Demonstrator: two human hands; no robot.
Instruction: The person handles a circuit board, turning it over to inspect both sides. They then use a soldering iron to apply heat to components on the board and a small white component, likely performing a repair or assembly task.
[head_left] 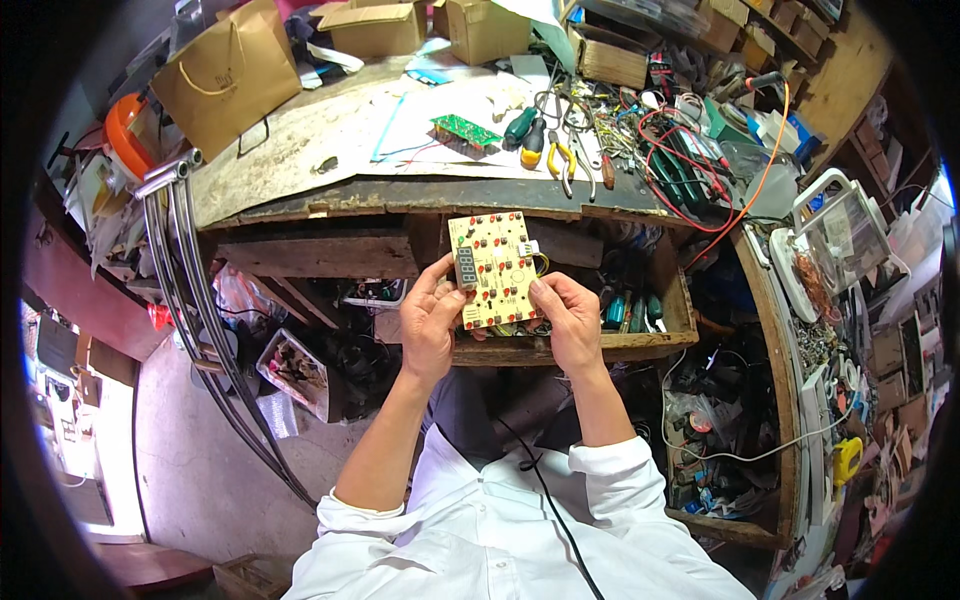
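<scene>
Both hands, the left hand (430, 322) and the right hand (570, 322), pinch a pale circuit board (493, 268) by its side edges, holding it up over an open wooden drawer (580, 346) below the tabletop (300, 150). The board looks light, thin and stiff. Its small parts could break, so the bare edges seem the best place to hold it.

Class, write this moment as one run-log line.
left hand: holds circuit board | right hand: holds same board | board: above open drawer | workbench: green board, pliers

Circuit board (494, 268) lower edge hidden behind fingers (548, 300); parts too small.
</scene>
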